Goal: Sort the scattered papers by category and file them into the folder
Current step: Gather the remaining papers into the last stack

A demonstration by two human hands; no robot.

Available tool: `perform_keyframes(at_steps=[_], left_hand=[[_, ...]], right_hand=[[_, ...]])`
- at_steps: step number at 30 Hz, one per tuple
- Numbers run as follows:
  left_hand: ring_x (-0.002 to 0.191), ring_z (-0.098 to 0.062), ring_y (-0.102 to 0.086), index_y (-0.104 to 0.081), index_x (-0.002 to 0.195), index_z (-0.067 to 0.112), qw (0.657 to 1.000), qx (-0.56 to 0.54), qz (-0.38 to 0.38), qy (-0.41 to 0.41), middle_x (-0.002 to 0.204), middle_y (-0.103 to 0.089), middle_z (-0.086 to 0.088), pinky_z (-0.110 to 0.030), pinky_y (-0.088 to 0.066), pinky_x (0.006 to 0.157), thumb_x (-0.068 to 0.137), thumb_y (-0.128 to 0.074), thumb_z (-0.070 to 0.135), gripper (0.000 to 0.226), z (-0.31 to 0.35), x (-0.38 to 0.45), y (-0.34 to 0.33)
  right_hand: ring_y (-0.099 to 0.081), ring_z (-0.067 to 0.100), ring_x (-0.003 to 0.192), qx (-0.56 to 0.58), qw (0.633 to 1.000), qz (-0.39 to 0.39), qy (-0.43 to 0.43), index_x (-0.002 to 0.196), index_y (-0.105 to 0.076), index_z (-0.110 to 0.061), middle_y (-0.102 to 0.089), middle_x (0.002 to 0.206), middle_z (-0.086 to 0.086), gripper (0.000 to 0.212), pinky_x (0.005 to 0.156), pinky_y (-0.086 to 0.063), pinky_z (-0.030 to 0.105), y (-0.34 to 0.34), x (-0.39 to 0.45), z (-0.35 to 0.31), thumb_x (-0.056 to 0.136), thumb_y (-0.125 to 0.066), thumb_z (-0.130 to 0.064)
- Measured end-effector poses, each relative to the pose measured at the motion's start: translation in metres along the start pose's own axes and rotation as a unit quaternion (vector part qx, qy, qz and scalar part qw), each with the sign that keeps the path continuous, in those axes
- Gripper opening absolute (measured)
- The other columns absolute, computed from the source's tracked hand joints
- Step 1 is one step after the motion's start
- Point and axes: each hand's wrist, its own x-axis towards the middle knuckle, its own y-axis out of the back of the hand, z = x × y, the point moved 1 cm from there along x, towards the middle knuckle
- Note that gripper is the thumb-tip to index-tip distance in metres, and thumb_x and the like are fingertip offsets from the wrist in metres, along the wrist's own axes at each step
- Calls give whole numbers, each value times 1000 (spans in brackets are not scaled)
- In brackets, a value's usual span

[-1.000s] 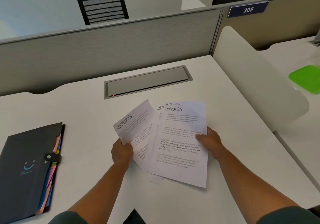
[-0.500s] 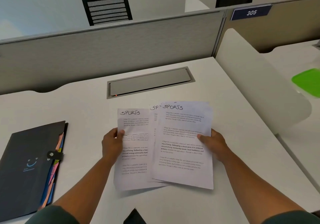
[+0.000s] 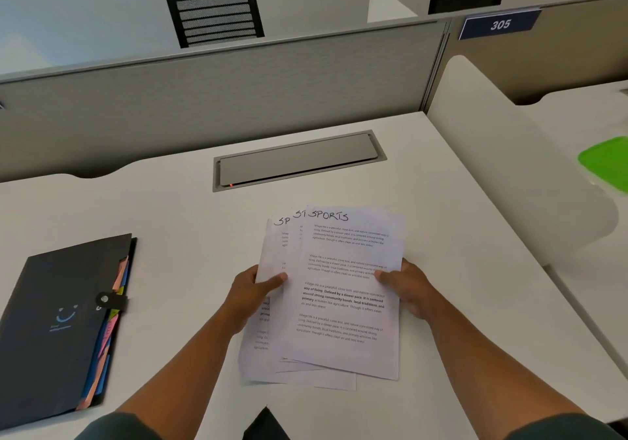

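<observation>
A stack of white printed papers (image 3: 343,290), each headed SPORTS in handwriting, is held above the white desk (image 3: 176,215). My left hand (image 3: 249,295) pinches the stack's left edge, thumb on top. My right hand (image 3: 409,286) pinches its right edge the same way. The sheets overlap, slightly fanned to the left. A black expanding folder (image 3: 54,331) with a smiley print and coloured tabs lies shut at the desk's left, its strap snapped.
A grey cable hatch (image 3: 299,161) is set into the desk behind the papers. A grey partition (image 3: 204,100) bounds the back, a white divider (image 3: 509,168) the right. A green lid (image 3: 608,161) lies on the neighbouring desk.
The left sheet, first angled away from the others, has been straightened and slid right under the stack. My left hand moved up and right with it, so the papers now overlap closely.
</observation>
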Motion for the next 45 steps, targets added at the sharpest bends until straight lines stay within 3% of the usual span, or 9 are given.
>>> perform_keyframes(at_steps=[7, 11, 16, 27, 33, 37, 40, 42, 45], left_hand=[[77, -18, -76, -69, 108, 21, 997, -25, 74, -14, 97, -78, 1, -28, -59, 55, 91, -71, 22, 17, -1, 3, 4], [79, -20, -76, -68, 109, 22, 995, -25, 91, -18, 97, -77, 1, -31, -60, 58, 91, -70, 22, 18, -1, 6, 10], [77, -20, -77, -68, 109, 22, 998, -24, 61, -23, 97, -78, 1, -32, -60, 58, 91, -71, 27, 19, 0, 6, 4], [91, -23, -75, -65, 119, 18, 999, -5, 14, -44, 108, -76, -1, -37, -62, 73, 92, -69, 32, 31, 11, 3, -4], [97, -27, -73, -65, 119, 18, 996, 3, -48, -74, 109, -76, -3, -49, -59, 86, 98, -58, 35, 27, 31, -3, -5], [99, -29, -72, -65, 120, 17, 996, -21, -56, -71, 110, -75, -5, -51, -57, 89, 102, -50, 34, 29, 39, -4, -3], [95, -25, -74, -66, 118, 23, 996, -36, -33, -75, 105, -76, -1, -44, -62, 78, 101, -42, 50, 40, 44, -7, -8], [92, -21, -75, -67, 117, 30, 995, -44, -39, -83, 102, -77, 5, -32, -61, 65, 96, -36, 62, 49, 47, -11, -15], [93, -22, -75, -66, 121, 29, 993, -48, -51, -96, 107, -76, 4, -37, -62, 70, 93, -47, 64, 48, 51, -10, -22]], right_hand=[[-70, 25, 91, 10, 998, 65, 17, 111, -67, -23, -72, 102, 2, 27, 82, -58, 41, 7, 5, 3, 88, -66, -8], [-71, 24, 91, 36, 996, 70, 32, 102, -68, -27, -74, 102, 1, 26, 81, -58, 41, 20, 7, 3, 85, -71, -8], [-71, 24, 93, 20, 998, 45, 35, 111, -65, -25, -73, 106, 1, 32, 86, -57, 47, 9, 9, 2, 84, -73, -11], [-71, 28, 92, 35, 999, 10, 4, 102, -65, -27, -72, 108, 6, 18, 86, -57, 51, -15, 16, -6, 88, -66, -16], [-69, 27, 97, 61, 997, 36, 24, 123, -47, -17, -67, 112, 5, 61, 89, -55, 50, -24, 13, -15, 74, -82, -22], [-71, 23, 93, 88, 995, 2, 48, 116, -61, -17, -73, 109, 4, 46, 80, -59, 41, -30, 10, -20, 75, -82, -17], [-74, 17, 84, 67, 995, 1, 69, 102, -67, -24, -75, 101, -1, 30, 67, -59, 31, -34, 6, -25, 76, -82, -23], [-73, 20, 87, 63, 996, -3, 69, 102, -68, -25, -75, 101, 0, 29, 78, -60, 38, -38, 5, -28, 76, -82, -27], [-73, 22, 92, 74, 994, -28, 78, 107, -67, -26, -75, 104, 1, 34, 86, -58, 44, -49, 3, -37, 76, -82, -26]])
